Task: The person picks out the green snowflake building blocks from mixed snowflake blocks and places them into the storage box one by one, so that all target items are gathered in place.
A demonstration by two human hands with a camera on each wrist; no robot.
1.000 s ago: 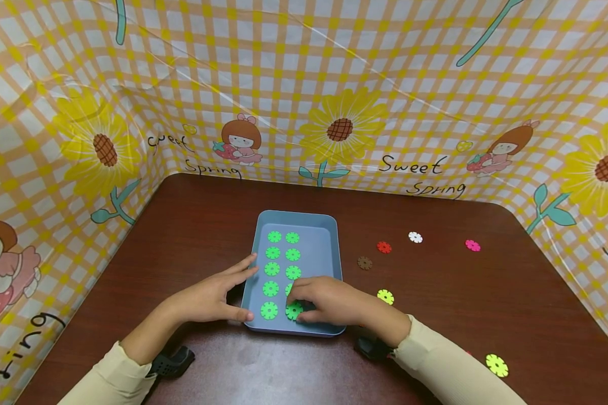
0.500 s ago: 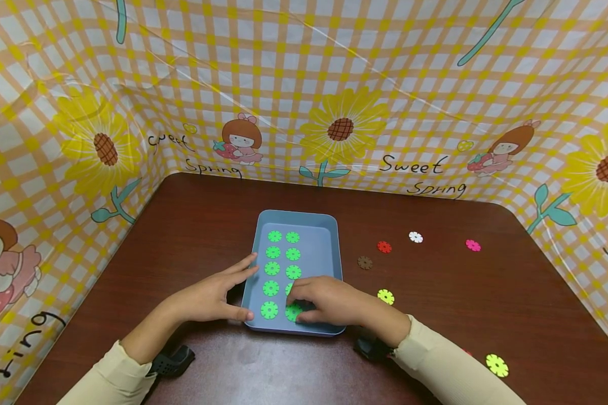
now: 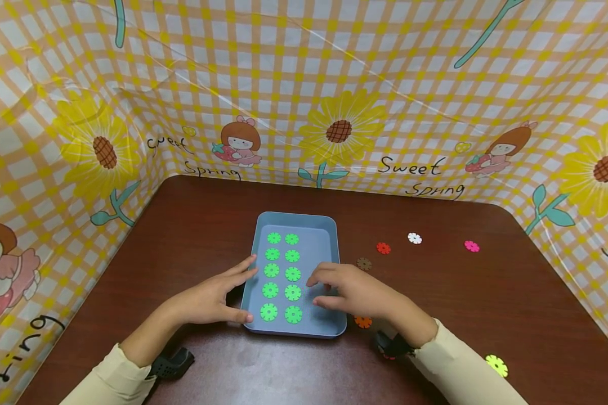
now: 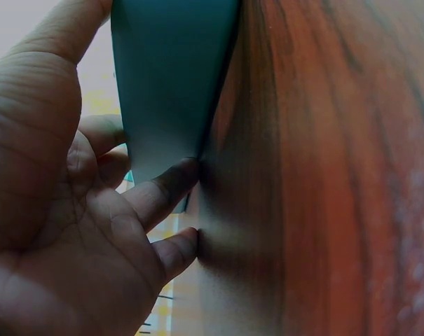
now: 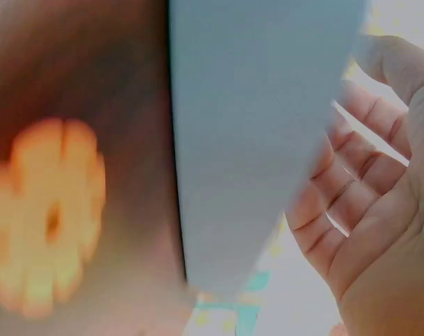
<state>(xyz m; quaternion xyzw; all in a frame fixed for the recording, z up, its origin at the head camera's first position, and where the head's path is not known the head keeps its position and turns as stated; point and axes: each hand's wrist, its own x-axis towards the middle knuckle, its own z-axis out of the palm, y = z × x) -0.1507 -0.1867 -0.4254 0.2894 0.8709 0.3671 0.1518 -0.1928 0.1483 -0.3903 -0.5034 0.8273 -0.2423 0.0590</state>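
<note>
A blue-grey tray (image 3: 316, 242) lies on the table. Green notched plastic discs (image 3: 293, 292) form two columns inside it, several in each. My left hand (image 3: 208, 298) rests against the tray's left side, fingers spread and thumb near its front left corner. In the left wrist view, fingertips (image 4: 187, 171) touch down by the tray's outer wall (image 4: 173, 77). Over the right part of the tray hovers my right hand (image 3: 352, 288), fingers loosely bent and apart from the discs. Nothing shows between its fingers in the right wrist view, where the hand (image 5: 380, 189) appears beyond the tray wall (image 5: 254, 140).
Loose notched discs lie right of the tray: brown (image 3: 364, 264), red (image 3: 383, 248), white (image 3: 414, 238), pink (image 3: 472, 246), orange (image 3: 363, 322) and yellow (image 3: 496, 365). A checked cloth (image 3: 284, 67) surrounds the dark wooden table (image 3: 197, 225).
My right hand has let go of the green disc at the front of the second column and moved right, off that column. The left hand stays at the tray's side.
</note>
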